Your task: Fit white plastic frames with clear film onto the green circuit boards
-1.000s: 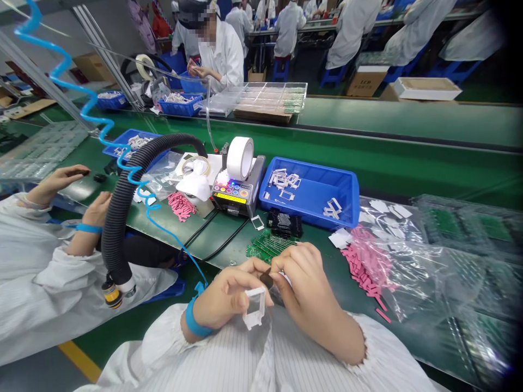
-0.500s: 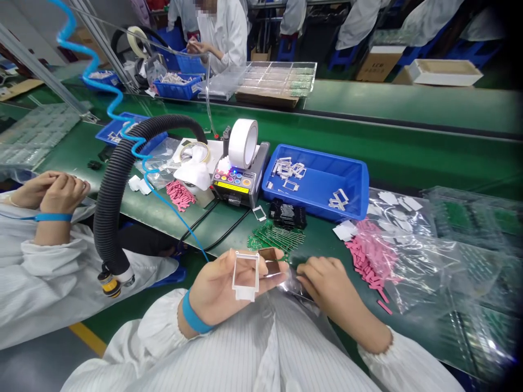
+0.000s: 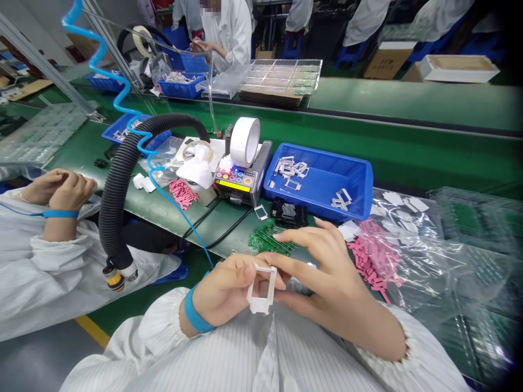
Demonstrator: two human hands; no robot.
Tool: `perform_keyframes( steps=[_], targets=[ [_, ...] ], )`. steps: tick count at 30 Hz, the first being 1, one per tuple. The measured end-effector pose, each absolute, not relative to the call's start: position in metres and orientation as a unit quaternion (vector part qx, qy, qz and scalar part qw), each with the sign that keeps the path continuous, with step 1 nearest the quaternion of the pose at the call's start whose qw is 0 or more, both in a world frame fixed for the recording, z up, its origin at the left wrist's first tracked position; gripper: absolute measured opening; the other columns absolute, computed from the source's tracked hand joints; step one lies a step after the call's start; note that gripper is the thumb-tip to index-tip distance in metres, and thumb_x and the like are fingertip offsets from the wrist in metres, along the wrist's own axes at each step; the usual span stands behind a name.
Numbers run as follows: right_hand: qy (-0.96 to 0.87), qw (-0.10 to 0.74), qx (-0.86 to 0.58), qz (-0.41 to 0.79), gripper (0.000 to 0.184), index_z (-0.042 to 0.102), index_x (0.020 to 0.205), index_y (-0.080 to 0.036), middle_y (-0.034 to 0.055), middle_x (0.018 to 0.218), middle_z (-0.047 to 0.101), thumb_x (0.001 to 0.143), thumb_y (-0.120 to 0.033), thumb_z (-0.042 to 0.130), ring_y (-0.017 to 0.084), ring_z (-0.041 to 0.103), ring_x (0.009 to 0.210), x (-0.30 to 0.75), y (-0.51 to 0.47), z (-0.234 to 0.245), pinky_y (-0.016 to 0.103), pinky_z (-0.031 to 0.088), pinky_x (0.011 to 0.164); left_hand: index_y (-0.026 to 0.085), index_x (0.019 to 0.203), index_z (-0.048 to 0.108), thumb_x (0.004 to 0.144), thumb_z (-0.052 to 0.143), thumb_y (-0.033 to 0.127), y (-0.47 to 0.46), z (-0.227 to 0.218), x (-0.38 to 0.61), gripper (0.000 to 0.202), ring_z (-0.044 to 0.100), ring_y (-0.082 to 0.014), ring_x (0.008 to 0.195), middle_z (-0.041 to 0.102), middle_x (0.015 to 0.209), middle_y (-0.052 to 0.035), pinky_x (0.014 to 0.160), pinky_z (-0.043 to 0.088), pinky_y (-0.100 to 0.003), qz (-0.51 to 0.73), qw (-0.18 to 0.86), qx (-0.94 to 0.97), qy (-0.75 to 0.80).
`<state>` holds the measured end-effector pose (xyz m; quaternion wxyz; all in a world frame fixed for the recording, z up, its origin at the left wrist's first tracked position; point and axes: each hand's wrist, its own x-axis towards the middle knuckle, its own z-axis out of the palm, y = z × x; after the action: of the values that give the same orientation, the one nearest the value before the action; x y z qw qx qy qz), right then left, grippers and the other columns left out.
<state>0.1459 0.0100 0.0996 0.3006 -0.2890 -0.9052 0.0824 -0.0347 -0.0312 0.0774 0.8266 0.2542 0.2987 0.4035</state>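
In the head view, my left hand (image 3: 229, 288) is closed on a small white plastic frame (image 3: 261, 305), tilted, its window facing me. My right hand (image 3: 322, 267) comes in from the right with fingers spread. Its index fingertip reaches the frame's upper edge and its thumb is close to the lower right side; whether they press on it I cannot tell. Just beyond both hands lie green circuit boards (image 3: 263, 239) in a fanned pile. A black stack of parts (image 3: 289, 213) stands behind them, beside a loose white frame (image 3: 261, 212).
A blue bin (image 3: 327, 204) holds more white frames. To its right are pink strips (image 3: 363, 261) and clear plastic bags (image 3: 433, 272). A tape roll (image 3: 242, 142) sits on a grey machine (image 3: 239, 185). A black hose (image 3: 112, 201) arches at left, near a co-worker's hands (image 3: 67, 190).
My right hand has risen from the bench edge and moved left to the frame, spreading its fingers. My left hand has tilted the frame and shifted it right; the dark panel in its fingers is now hidden.
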Motion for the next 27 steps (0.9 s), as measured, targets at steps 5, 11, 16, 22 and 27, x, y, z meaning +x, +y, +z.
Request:
perform_keyframes(
  steps=[5, 11, 16, 22, 27],
  targets=[
    [-0.91, 0.284, -0.298, 0.052, 0.015, 0.062, 0.097, -0.024, 0.0043, 0.087, 0.064, 0.086, -0.033, 0.058, 0.021, 0.055, 0.086, 0.147, 0.009, 0.102, 0.056, 0.027, 0.097, 0.012, 0.08, 0.072, 0.074, 0.062, 0.051, -0.03, 0.077, -0.035, 0.04, 0.058, -0.0179, 0.078, 0.062, 0.084, -0.0077, 0.075, 0.044, -0.03, 0.416, 0.824, 0.257, 0.286],
    [-0.896, 0.274, -0.348, -0.028, 0.011, 0.062, 0.095, -0.023, 0.0052, 0.085, 0.064, 0.085, -0.027, 0.057, 0.023, 0.055, 0.084, 0.168, 0.02, 0.091, 0.057, 0.022, 0.1, 0.016, 0.098, 0.07, 0.074, 0.064, 0.05, -0.029, 0.079, -0.044, 0.042, 0.039, -0.0317, 0.13, 0.046, 0.141, -0.0139, 0.107, 0.028, -0.044, 0.443, 0.813, 0.267, 0.268],
    [-0.821, 0.364, -0.414, 0.152, 0.02, 0.06, 0.1, -0.026, 0.0036, 0.088, 0.06, 0.083, -0.037, 0.061, 0.022, 0.057, 0.086, 0.174, 0.018, 0.092, 0.049, 0.038, 0.092, 0.022, 0.105, 0.068, 0.074, 0.064, 0.05, -0.024, 0.054, -0.037, 0.042, 0.06, -0.0243, 0.106, 0.068, 0.113, -0.009, 0.101, 0.04, -0.043, 0.548, 0.683, 0.358, 0.324],
    [-0.702, 0.437, -0.391, 0.404, 0.019, 0.06, 0.091, -0.025, 0.0019, 0.087, 0.058, 0.076, -0.032, 0.069, 0.018, 0.059, 0.081, 0.144, 0.002, 0.103, 0.03, 0.049, 0.069, 0.024, 0.11, 0.064, 0.075, 0.068, 0.035, -0.019, 0.029, -0.02, 0.037, 0.055, -0.0256, 0.118, 0.072, 0.108, -0.0075, 0.104, 0.039, -0.043, 0.634, 0.444, 0.496, 0.394],
    [-0.712, 0.425, -0.453, 0.325, 0.021, 0.061, 0.089, -0.023, 0.0026, 0.087, 0.06, 0.071, -0.026, 0.072, 0.02, 0.059, 0.082, 0.13, 0.004, 0.1, 0.036, 0.046, 0.074, 0.026, 0.112, 0.06, 0.075, 0.069, 0.022, -0.019, 0.031, -0.014, 0.039, 0.056, -0.0241, 0.118, 0.069, 0.115, -0.0076, 0.108, 0.035, -0.045, 0.646, 0.376, 0.534, 0.394]
  ],
)
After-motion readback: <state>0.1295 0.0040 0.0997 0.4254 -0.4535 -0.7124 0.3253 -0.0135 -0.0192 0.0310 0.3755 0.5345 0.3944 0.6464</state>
